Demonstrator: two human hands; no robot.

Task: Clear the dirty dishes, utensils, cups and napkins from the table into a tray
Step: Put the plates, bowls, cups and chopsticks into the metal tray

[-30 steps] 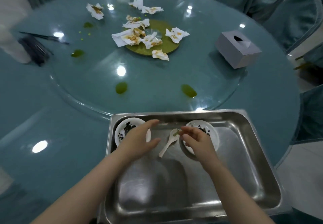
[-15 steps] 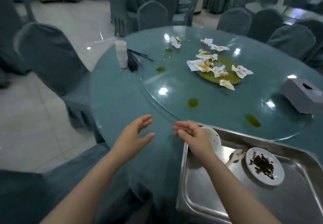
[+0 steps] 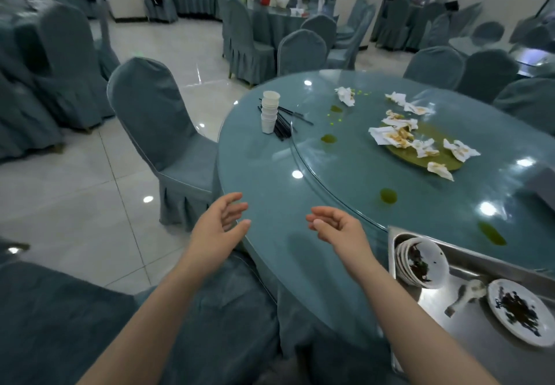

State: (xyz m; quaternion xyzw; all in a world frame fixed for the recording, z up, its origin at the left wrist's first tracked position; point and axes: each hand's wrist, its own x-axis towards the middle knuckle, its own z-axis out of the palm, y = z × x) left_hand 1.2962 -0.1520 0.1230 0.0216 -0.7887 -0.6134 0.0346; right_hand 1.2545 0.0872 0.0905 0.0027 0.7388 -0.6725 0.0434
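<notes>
1. A steel tray [image 3: 399, 236] sits at the near edge of a round banquet table [image 3: 270, 192], already holding stacked bowls [image 3: 420, 261], a white spoon [image 3: 467, 294] and a soiled plate [image 3: 519, 314].
2. Left of the tray, the left hand [image 3: 214, 230] and right hand [image 3: 339, 228] hover apart over the table's rim, fingers loosely spread, holding nothing.
3. Beyond the tray, on the glass turntable [image 3: 345, 174], crumpled stained napkins [image 3: 399, 135] lie scattered.
4. Far left of the tray, a stack of white cups [image 3: 269, 111] stands touching a bundle of black chopsticks [image 3: 283, 123].
5. The likely next pickup is that stack; gripping it low and upright, with chopsticks gathered separately, should prevent a topple.
</notes>
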